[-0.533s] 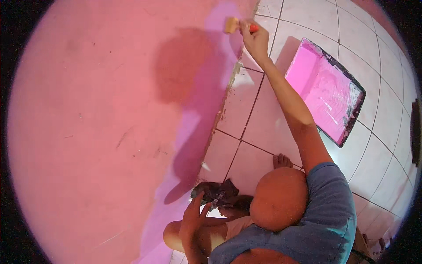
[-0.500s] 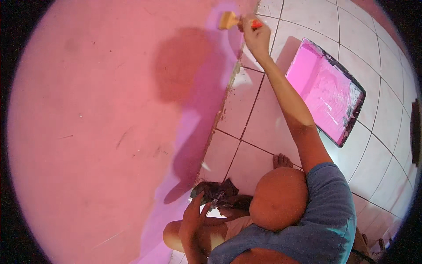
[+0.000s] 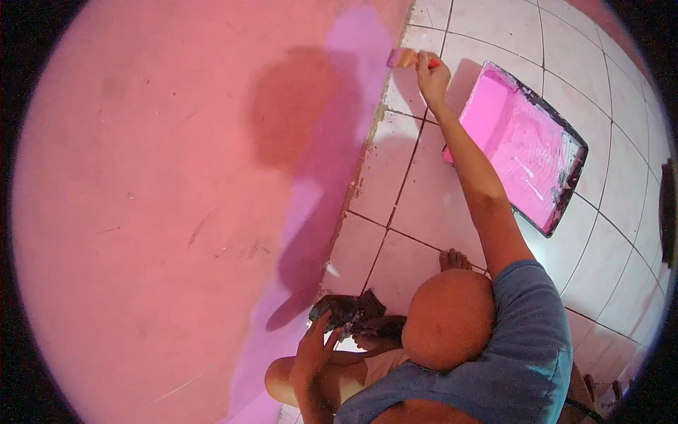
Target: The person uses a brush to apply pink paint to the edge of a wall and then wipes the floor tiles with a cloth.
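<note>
A paintbrush (image 3: 404,59) with pale bristles, tinted pink-purple at the tip, is in my right hand (image 3: 432,79). The fingers close round its orange-red handle. The bristle tip is at the bottom edge of the pink wall (image 3: 176,233), beside a fresh lilac-pink band of paint (image 3: 357,42). My left hand (image 3: 313,348) is low by my bent knee, thumb and fingers spread apart. In this view its fingertips overlap the edge of a crumpled dark rag or bag (image 3: 357,307); no firm grip on it shows.
A black-rimmed paint tray (image 3: 526,155) holding bright pink paint lies on the tiled floor (image 3: 424,184), right of my right forearm. My bare foot (image 3: 454,259) is on the tiles. Dark objects (image 3: 604,389) stand at the lower right. Shadows fall across the wall.
My right hand with the paintbrush has moved down and to the right, from the painted wall to its lower edge. My left hand stays almost in place by the dark crumpled material.
</note>
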Tool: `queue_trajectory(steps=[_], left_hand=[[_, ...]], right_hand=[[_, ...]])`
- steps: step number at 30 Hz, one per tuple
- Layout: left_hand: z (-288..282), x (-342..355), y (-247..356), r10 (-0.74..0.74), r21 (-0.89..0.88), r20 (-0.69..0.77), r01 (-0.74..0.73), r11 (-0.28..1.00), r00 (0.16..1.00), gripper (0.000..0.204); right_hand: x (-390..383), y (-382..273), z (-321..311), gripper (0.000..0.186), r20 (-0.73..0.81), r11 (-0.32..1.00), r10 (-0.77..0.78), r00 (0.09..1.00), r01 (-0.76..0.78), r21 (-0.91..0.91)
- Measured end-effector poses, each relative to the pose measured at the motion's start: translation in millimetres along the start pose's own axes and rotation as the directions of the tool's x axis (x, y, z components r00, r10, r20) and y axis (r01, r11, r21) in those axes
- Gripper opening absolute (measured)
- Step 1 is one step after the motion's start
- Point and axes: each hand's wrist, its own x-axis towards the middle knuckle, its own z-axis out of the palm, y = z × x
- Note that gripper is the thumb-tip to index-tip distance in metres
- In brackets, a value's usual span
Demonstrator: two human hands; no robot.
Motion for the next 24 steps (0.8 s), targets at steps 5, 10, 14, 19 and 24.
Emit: queue_trajectory(steps=[5,10,14,19,24], left_hand=[[-3.0,5.1,6.2,0.008,0.012,-0.001,-0.008,1.0,1.0,0.051],[-4.2,5.4,14.1,-0.032,0.017,0.012,0.032,0.999,0.999,0.051],[-9.0,14.5,27.0,0.005,0.007,0.015,-0.005,1.0,1.0,0.051],[-6.1,17.1,21.4,0.011,0.024,0.026,-0.011,1.0,1.0,0.052],[-5.2,16.2,22.5,-0.047,0.033,0.03,0.046,0.998,0.998,0.053]], right_hand=[[63.0,-30.1,24.0,0.029,0.127,0.99,-0.108,0.986,0.118,-0.076],[65.2,-99.3,19.3,0.023,0.173,0.458,0.172,0.97,-0.234,0.858],[68.2,17.3,23.3,0.024,0.169,0.643,0.304,0.938,-0.333,0.69],[50.9,28.3,14.6,0.033,0.027,0.994,-0.065,0.998,0.067,-0.087],[80.0,-26.6,24.1,0.034,0.165,0.973,-0.199,0.966,0.215,-0.088]])
